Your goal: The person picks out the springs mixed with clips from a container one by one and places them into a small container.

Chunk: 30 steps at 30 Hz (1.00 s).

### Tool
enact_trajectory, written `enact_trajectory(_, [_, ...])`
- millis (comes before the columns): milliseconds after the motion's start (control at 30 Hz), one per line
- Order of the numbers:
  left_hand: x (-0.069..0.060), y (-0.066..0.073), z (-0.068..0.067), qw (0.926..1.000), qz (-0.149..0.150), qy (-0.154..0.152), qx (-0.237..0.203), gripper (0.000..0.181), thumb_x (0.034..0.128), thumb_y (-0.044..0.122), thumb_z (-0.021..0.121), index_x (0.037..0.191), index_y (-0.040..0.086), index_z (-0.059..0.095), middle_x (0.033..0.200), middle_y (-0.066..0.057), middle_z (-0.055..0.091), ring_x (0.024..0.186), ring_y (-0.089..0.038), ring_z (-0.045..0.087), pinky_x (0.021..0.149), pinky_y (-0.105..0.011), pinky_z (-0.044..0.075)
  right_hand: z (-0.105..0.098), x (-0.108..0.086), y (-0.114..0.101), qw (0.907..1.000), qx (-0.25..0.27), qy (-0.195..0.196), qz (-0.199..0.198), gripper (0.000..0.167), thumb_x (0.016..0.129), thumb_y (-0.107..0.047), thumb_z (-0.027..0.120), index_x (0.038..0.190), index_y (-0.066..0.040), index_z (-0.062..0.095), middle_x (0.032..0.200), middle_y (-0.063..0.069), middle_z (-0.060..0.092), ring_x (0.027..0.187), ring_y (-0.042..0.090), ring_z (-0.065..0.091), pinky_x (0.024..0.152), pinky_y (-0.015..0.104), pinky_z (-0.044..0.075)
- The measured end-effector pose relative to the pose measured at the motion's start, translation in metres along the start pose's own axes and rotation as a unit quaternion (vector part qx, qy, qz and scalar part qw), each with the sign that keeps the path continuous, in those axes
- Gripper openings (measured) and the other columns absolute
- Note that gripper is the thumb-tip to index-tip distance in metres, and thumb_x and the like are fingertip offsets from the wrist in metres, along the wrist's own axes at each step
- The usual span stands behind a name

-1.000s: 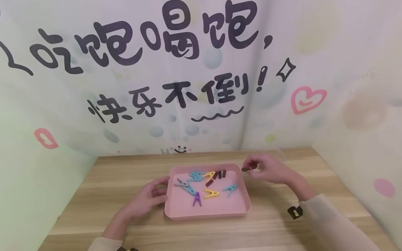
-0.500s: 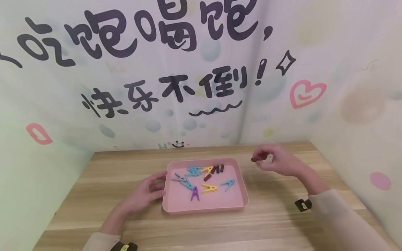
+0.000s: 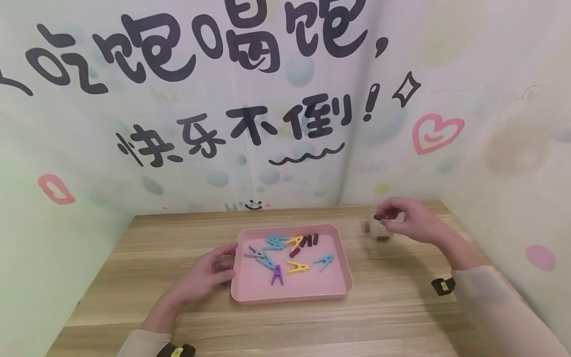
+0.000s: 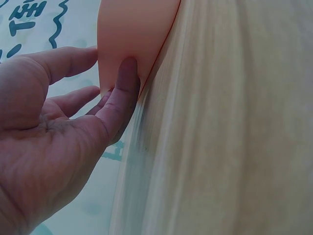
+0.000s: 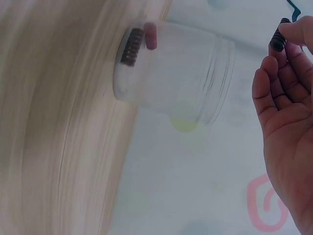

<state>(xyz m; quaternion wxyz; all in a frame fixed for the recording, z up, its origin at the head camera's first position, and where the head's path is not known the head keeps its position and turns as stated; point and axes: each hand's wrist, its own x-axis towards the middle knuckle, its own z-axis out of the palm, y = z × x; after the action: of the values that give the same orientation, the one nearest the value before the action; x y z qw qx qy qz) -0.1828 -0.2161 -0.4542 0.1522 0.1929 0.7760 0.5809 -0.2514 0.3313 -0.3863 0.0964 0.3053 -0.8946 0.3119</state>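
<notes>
My right hand (image 3: 415,223) pinches a small dark brown ridged cylinder (image 5: 279,36) between thumb and fingertips, above and beside the mouth of a clear jar (image 5: 171,73). Through the jar's wall show a dark ridged cylinder (image 5: 132,47) and a reddish one (image 5: 151,35). My left hand (image 3: 205,272) touches the left wall of a pink tray (image 3: 312,290), fingers against its outside. In the tray lie blue, yellow, grey and purple clothespins (image 3: 277,275), with several small dark red and black cylinders (image 3: 310,241) near its back wall.
The wood-grain table (image 3: 200,327) extends around the tray. A white curtain (image 3: 250,173) with black lettering stands behind it, and pale walls close off both sides. The jar stands on the table to the right of the tray, near the back edge.
My right hand has moved right, away from the tray, carrying the dark cylinder to the jar. The left hand stays at the tray. The head view has tilted slightly downward.
</notes>
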Motion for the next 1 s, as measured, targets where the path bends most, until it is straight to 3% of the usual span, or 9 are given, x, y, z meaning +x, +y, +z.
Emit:
enact_trajectory(467, [0.001,0.000,-0.001,1.0000,0.000,0.002,0.000,0.069,0.1033,0.002,0.066,0.160,-0.012,0.029,0.156,-0.033,0.039,0.134,-0.050,0.055,0.099,-0.026,0.054,-0.013,0.000,0.020,0.9981,-0.032,0.016,0.050,0.017,0.090,-0.002,0.080,0.103,-0.014,0.078,0.098,-0.006,0.074,0.086,0.013,0.062,0.075,0.031,0.057])
enact_trajectory(800, [-0.001,0.006,0.000,1.0000,-0.005,0.005,0.007,0.068,0.1040,0.003,0.066,0.161,-0.010,0.030,0.158,-0.031,0.039,0.135,-0.048,0.055,0.101,-0.028,0.054,-0.009,0.002,0.035,0.9962,-0.035,0.037,0.070,0.014,0.092,-0.004,0.079,0.104,-0.011,0.078,0.095,-0.003,0.074,0.085,0.014,0.061,0.074,0.021,0.051])
enact_trajectory(900, [-0.002,0.005,0.000,1.0000,-0.006,0.004,0.004,0.069,0.1042,0.004,0.066,0.161,-0.009,0.030,0.158,-0.031,0.038,0.135,-0.047,0.056,0.101,-0.027,0.054,-0.006,0.001,0.039,0.9954,-0.036,0.040,0.079,0.020,0.094,-0.010,0.080,0.113,-0.007,0.076,0.103,0.003,0.074,0.094,0.021,0.062,0.082,0.031,0.053])
enact_trajectory(1000, [-0.002,0.004,0.000,1.0000,-0.004,0.004,0.001,0.069,0.1042,0.003,0.066,0.161,-0.009,0.030,0.158,-0.031,0.038,0.135,-0.047,0.056,0.101,-0.027,0.054,-0.004,0.000,0.042,0.9946,-0.026,0.039,0.092,0.043,0.094,-0.020,0.083,0.130,-0.002,0.068,0.124,0.014,0.070,0.114,0.033,0.060,0.097,0.051,0.051])
